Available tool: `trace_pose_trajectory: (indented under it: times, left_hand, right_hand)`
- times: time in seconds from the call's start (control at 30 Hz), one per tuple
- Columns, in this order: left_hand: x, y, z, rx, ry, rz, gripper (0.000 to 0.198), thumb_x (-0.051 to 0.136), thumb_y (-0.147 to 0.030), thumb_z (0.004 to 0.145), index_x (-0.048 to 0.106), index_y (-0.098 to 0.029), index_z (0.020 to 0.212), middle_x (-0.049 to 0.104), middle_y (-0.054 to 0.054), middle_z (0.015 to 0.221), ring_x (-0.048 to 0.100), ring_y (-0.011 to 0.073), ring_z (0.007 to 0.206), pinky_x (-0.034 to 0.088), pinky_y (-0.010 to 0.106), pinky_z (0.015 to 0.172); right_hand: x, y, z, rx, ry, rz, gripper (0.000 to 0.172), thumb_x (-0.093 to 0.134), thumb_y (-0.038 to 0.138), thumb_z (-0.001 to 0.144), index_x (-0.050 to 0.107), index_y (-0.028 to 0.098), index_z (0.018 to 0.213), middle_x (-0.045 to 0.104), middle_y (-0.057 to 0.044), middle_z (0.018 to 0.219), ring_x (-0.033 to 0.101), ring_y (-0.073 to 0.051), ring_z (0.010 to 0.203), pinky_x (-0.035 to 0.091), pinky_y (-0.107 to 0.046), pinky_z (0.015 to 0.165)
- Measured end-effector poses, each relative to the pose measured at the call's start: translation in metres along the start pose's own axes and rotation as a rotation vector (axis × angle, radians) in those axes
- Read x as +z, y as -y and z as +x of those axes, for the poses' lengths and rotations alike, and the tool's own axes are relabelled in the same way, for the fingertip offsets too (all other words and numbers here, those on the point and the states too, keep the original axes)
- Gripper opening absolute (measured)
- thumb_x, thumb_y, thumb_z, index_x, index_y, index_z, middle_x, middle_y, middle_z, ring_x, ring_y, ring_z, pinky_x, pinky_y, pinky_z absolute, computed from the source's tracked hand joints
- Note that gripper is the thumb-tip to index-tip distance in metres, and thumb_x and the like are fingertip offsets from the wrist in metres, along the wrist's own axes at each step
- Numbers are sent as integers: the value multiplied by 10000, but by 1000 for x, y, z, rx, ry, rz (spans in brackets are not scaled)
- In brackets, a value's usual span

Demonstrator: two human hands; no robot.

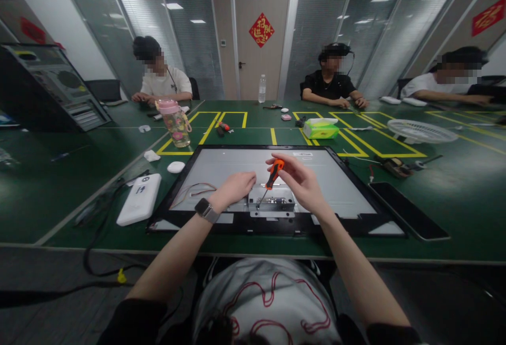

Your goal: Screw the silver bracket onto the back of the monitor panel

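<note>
In the head view, with the wide flat panel [340, 189] as the dial, the silver metal bracket [272, 208] sits at six o'clock, on the half nearest the person, and the screwdriver [275, 173] stands tilted over it, handle up toward one o'clock, tip down toward seven at the bracket's left end. The right hand [301, 179], at two o'clock from the bracket, has thumb and fingers closed around the handle; the left hand [237, 188], at ten o'clock from it, lies with curled fingers by the bracket's left end, and whether they pinch or press anything I cannot tell. The screwdriver should be light and stiff, the handle looking grippy enough to turn, so the thick part is the place to hold, leaving the slim shaft free. The bracket looks thin but rigid, best steadied by its end. The panel is probably awkward for its breadth and easily cracked by bending or a slipped tip; its dark border on opposite sides seems the safest hold. In looks, the screwdriver is orange and black with a narrow shaft; the bracket is a small shallow piece with holes along its near flange; the panel is pale grey, black-edged, with thin wires [196, 191] at nine o'clock.
</note>
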State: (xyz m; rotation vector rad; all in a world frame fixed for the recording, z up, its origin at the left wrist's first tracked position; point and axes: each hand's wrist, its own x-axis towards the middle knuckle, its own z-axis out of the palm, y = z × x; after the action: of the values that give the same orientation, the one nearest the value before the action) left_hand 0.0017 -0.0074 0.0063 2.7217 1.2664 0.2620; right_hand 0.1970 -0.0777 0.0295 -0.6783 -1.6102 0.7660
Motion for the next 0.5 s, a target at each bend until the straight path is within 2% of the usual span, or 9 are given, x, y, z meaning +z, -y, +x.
trace_pose_trajectory:
  times: [0.17,0.33,0.5]
  left_hand:
    - [0,-1,0,3,0,6,311,312,-269,1008,594,-176,915,687,74,880,633,205,778,430,291,691]
    - [-1,-1,-1,-2,-2,12,315,301,-266,1009,592,-174,930,689,83,892,639,216,793,435,301,695]
    - [-1,-2,-2,5,-2,11,323,292,-269,1012,590,-179,928,689,77,893,642,211,795,442,297,702]
  right_hand:
    - [-2,1,0,7,29,31,230,678,313,876,699,279,1102,691,-57,1130,651,-218,1059,534,-396,951]
    - [-3,-2,-1,51,44,61,342,573,304,946,608,306,1286,710,-44,1113,659,-206,1075,513,-414,990]
    - [2,-3,-1,-84,-86,-173,293,668,310,876,686,288,1168,668,-58,1063,639,-214,984,529,-407,924]
